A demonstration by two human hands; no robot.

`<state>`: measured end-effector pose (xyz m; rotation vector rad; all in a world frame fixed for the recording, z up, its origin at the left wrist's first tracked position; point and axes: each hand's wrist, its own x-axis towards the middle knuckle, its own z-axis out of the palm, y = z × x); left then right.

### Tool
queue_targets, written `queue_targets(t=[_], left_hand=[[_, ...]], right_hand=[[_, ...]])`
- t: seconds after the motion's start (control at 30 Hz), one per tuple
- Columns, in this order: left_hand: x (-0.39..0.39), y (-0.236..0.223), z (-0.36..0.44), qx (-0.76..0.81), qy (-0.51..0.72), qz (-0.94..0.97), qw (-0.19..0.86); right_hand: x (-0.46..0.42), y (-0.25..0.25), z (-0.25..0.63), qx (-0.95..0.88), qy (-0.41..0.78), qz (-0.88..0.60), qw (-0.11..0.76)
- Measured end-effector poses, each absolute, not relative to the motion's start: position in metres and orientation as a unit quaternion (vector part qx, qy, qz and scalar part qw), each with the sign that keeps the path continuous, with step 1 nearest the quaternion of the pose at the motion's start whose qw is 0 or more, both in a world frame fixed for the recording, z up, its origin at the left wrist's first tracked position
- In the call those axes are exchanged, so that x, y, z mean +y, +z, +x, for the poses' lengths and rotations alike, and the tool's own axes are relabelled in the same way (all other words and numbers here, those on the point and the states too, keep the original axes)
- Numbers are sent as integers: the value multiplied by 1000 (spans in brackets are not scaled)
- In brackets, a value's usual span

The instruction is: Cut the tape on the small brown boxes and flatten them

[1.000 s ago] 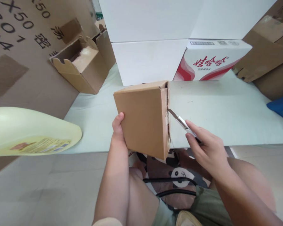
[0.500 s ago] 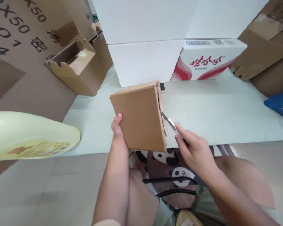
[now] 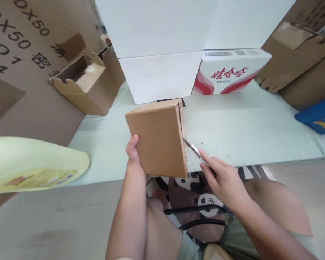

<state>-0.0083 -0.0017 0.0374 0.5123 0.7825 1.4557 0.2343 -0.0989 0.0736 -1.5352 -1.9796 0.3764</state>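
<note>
A brown cardboard box [image 3: 158,141] is tilted up at the front edge of the cloth-covered table. My left hand [image 3: 133,148] grips its left side, thumb on the near face and the other fingers hidden behind. In my right hand [image 3: 223,177] is a utility knife [image 3: 194,150], held closed around the handle. Its blade points up and left, and the tip meets the box's right edge, where the cardboard is ragged and slit. Part of a phone-like flat object [image 3: 183,103] shows behind the box.
White boxes [image 3: 159,77] and a red-and-white carton [image 3: 224,74] line the back. Open cardboard boxes [image 3: 89,86] stand at the left, near a pale yellow bottle [image 3: 38,164]. A blue package [image 3: 318,115] lies at the right on the pale green cloth [image 3: 219,126].
The view has shifted slightly. The knife tip sits a little lower along the box's right edge, and more of the flat object shows behind the box. Both hands keep their holds.
</note>
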Motion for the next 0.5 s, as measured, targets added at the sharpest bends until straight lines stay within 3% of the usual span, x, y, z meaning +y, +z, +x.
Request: queue_targets(t=[0.23, 0.37, 0.5], left_hand=[[12, 28, -21, 347, 706, 220, 577], [14, 27, -26, 317, 720, 221, 576], [11, 28, -24, 304, 719, 210, 589]], right_hand=[[-112, 53, 261, -722, 214, -593, 285], [-109, 43, 290, -658, 159, -654, 338], [-102, 39, 298, -650, 137, -671, 329]])
